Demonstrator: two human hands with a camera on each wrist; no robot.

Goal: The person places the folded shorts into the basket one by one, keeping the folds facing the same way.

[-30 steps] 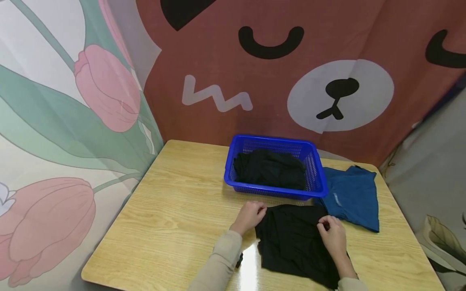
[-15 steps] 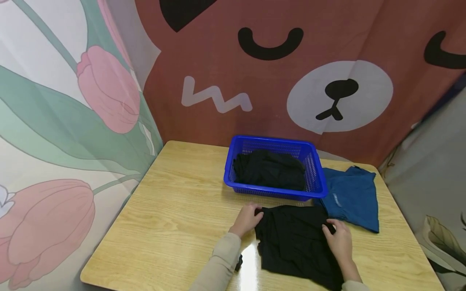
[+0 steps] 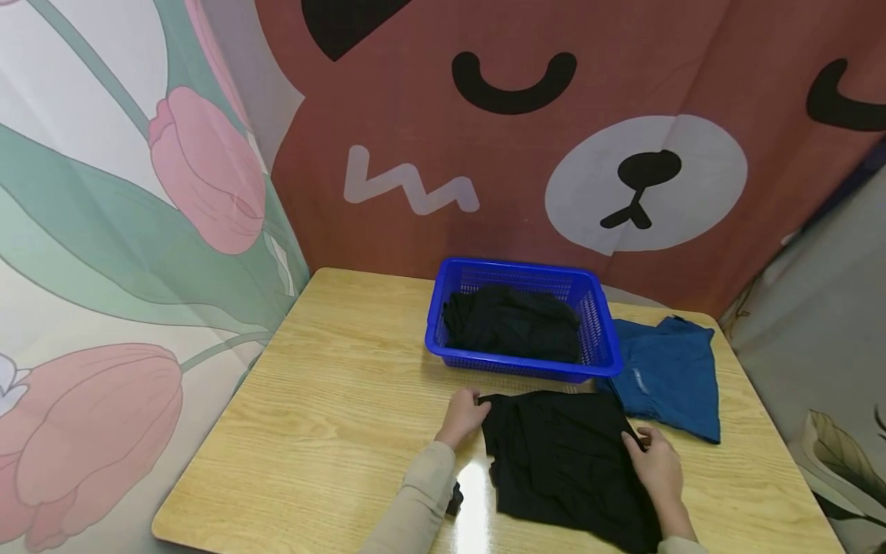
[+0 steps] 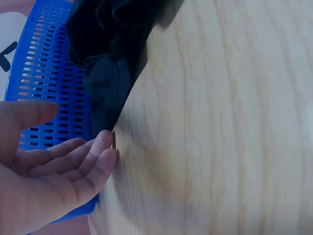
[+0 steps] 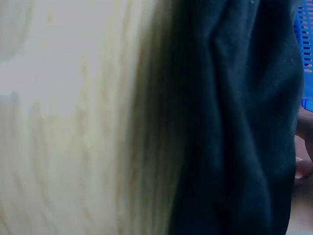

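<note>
Both hands rest at the edges of a black garment (image 3: 564, 454) spread flat on the wooden worktop (image 3: 346, 400), near its front edge. Left hand (image 3: 462, 415) sits at the garment's upper left corner; in the left wrist view its fingers (image 4: 93, 152) lie nearly straight and relaxed, tips touching the cloth edge, nothing clasped. Right hand (image 3: 657, 465) lies on the garment's right edge, fingers laid flat along the fabric; the right wrist view is blurred and shows mostly dark cloth, so a pinch under the palm cannot be ruled out, though the hand looks released. Just behind the garment stands a blue plastic basket (image 3: 595, 323) holding a crumpled pile of black clothes (image 3: 512, 323). A folded blue garment (image 3: 667, 377) lies on the worktop to the right of the basket, touching its side. Printed curtains (image 3: 173, 192) with a bear face and pink tulips hang behind and to the left.
</note>
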